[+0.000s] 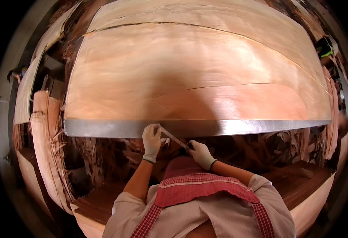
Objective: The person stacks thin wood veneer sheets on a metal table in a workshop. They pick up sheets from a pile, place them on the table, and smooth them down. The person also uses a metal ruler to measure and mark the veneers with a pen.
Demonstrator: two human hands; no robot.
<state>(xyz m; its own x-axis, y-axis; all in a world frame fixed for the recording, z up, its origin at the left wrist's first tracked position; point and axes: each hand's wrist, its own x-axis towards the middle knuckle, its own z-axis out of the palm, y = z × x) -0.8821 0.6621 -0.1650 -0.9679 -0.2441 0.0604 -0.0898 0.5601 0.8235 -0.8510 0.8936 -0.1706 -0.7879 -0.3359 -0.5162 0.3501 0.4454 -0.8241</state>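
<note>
Veneer sheets (221,51) spread beyond the metal edge strip (102,129) | torn veneer scraps (92,156) lay heaped below it | tape (175,138) slanted from the left hand (151,141) at that strip down to the right hand (201,154): narrow, whitish, straight | left fingertips pinched its upper end | right fingers were clamped on its darker lower end

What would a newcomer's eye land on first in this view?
Probably the broad pale wood sheet filling the upper middle, with a shiny metal strip along its near edge. Around that edge, near the centre, a thin pale band runs between the gloved left hand and right hand. The red checked apron stands out below.
</note>
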